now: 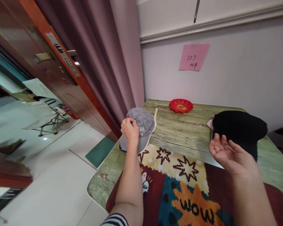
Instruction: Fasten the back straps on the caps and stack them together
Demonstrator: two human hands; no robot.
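A grey cap (145, 121) with white lettering lies at the left side of the table, on top of something with a pale edge. My left hand (130, 128) is over the cap's front with its fingers curled; whether they grip the fabric is hidden. On the right, a black cap (237, 125) rests on the table, with a bit of pink material showing at its left edge. My right hand (228, 153) is palm up in front of the black cap, fingers apart and slightly bent, holding nothing.
A red scalloped plate (181, 106) sits at the table's back. The green wood-patterned table (179, 131) carries a colourful mat (165, 188) along its front. A pink note (194, 57) is on the wall. At left are a curtain (113, 56), an open door (54, 72) and a folding chair (50, 121).
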